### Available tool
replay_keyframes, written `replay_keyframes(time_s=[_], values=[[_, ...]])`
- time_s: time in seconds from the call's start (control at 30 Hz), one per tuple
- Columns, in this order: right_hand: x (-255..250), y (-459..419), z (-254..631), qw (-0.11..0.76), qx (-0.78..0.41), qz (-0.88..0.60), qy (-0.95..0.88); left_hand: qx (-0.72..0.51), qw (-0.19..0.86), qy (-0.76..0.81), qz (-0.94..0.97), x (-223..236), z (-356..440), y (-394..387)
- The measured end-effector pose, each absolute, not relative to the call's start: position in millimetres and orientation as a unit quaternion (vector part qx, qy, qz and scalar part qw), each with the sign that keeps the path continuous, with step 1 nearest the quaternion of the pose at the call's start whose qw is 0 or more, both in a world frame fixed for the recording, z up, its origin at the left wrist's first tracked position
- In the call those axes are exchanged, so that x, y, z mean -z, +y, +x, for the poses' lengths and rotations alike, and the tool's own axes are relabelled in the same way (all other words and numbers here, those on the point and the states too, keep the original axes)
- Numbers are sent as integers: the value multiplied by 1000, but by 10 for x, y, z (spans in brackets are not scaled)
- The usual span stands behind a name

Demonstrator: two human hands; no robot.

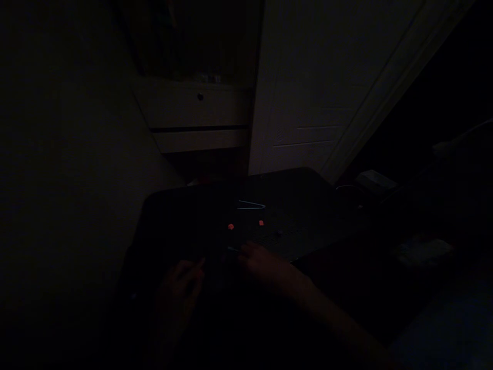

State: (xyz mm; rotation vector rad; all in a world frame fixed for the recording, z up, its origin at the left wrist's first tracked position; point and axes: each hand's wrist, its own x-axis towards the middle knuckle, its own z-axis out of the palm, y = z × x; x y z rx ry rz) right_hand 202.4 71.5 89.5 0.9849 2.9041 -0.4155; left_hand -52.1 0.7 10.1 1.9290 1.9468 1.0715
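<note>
The room is very dark. My right hand (pixel 258 262) reaches over the black table with fingers closed on a thin pale-blue stick (pixel 232 249), whose end pokes out to the left. To its left, my left hand (pixel 179 282) is low over the table, thumb and fingers curled together in what looks like a pinch; whatever is in it is lost in the dark. Beyond the hands lie two small orange-red pieces, a roundish one (pixel 230 226) and a squarish one (pixel 261 223). Farther back, two thin pale sticks (pixel 251 208) meet at their right ends in a narrow V.
A small dark lump (pixel 279 234) sits on the black table (pixel 181 216) right of the orange pieces. Behind stand a cabinet with drawers (pixel 196 110) and a pale door (pixel 304 92). A whitish box (pixel 375 181) is off to the right.
</note>
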Motion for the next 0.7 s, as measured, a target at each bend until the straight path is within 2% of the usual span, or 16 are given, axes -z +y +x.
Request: replay_keyframes(time_s=[0.3, 0.5, 0.7], values=[[-787, 764, 1922, -10, 109, 297, 948, -346, 154, 654, 654, -207, -479, -21], [-740, 765, 1890, -1, 72, 279, 958, -360, 112, 685, 623, -194, -439, -7], [-544, 746, 1817, -44, 56, 284, 956, -362, 173, 642, 653, -217, -426, -30]])
